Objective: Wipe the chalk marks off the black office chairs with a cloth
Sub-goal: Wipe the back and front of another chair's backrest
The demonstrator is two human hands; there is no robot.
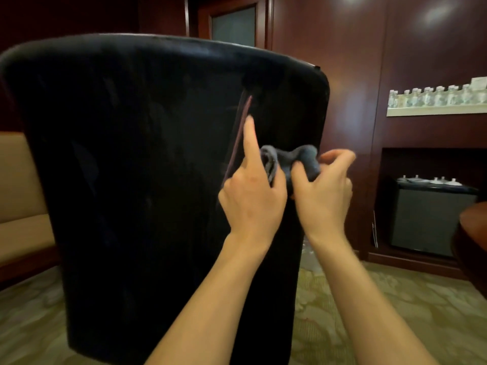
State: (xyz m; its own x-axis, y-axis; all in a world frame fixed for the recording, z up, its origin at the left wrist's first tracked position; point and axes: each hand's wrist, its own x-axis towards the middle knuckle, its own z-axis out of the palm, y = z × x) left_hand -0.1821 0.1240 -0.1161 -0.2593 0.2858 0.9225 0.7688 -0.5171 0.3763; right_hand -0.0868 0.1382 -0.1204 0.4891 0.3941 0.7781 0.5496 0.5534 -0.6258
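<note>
The black chair back (147, 180) fills the left and middle of the frame, a broad dark panel with a rounded top edge, wider at the top and narrowing toward the bottom. On its right half runs a thin pinkish-purple chalk line (238, 139), long and narrow, its long axis going from upper right down to lower left at a steep slant.

The cloth (292, 159) is a small, dark grey-blue rag, bunched into a lumpy wad with a loose fold hanging at its left. It sits at centre right of the frame, against the right part of the chair back, just right of the chalk line.

The left hand (253, 198) has its index finger straight, pointing up along the chalk line with the tip by the line's upper part; its other fingers are curled around the left side of the cloth. The right hand (324, 191) pinches the right side of the cloth between thumb and bent fingers.

At the upper right a pale shelf (434, 110) carries a row of small clear bottles (432, 97). Below it, in a wooden recess at the right, a dark cabinet (429, 222) bears white lidded cups (432, 180) on its top. Patterned carpet (369, 312) covers the lower frame, and a tan sofa (21, 196) shows at the left edge.
</note>
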